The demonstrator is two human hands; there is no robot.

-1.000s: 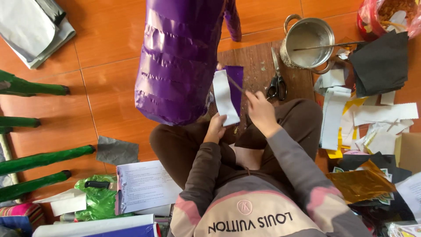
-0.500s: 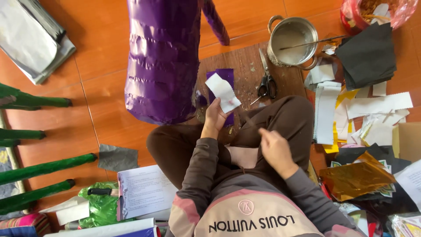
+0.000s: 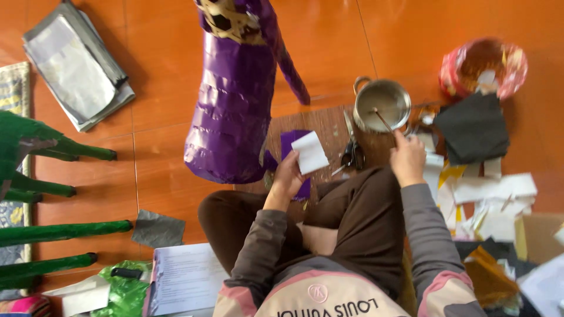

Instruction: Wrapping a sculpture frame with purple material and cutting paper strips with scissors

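Orange floor tiles (image 3: pixel 158 70) carry everything, and the person sits cross-legged on them in brown trousers and a grey-sleeved top. Far to the left of the left hand, green-wrapped legs (image 3: pixel 59 229) of some figure stick out across the floor, with folded grey sheets (image 3: pixel 76 64) well beyond them and a dark grey scrap (image 3: pixel 157 229) nearer the knee. Just left of the left hand stands a tall purple foil-covered form (image 3: pixel 232 117), its lower edge close to the wrist.

The left hand (image 3: pixel 288 179) is raised over the knee with its fingers closed on a white slip of paper (image 3: pixel 309 152), held by its lower left corner; the slip tilts and covers part of a purple sheet (image 3: pixel 294 147) lying on a brown wooden board (image 3: pixel 329 126). Between the two hands, a pair of scissors (image 3: pixel 351 155) lies on that board.

The right hand (image 3: pixel 407 159) reaches forward past the right knee, fingers loosely curled with the forefinger pointing up towards a metal pot (image 3: pixel 382 104); whether it grips anything cannot be told. A thin stick (image 3: pixel 383 119) leans inside the pot, just beyond the fingertips. Right of the right hand lie a black sheet (image 3: pixel 473 129), a heap of white and yellow paper strips (image 3: pixel 487 196), and farther off a red plastic bag (image 3: pixel 484 67).
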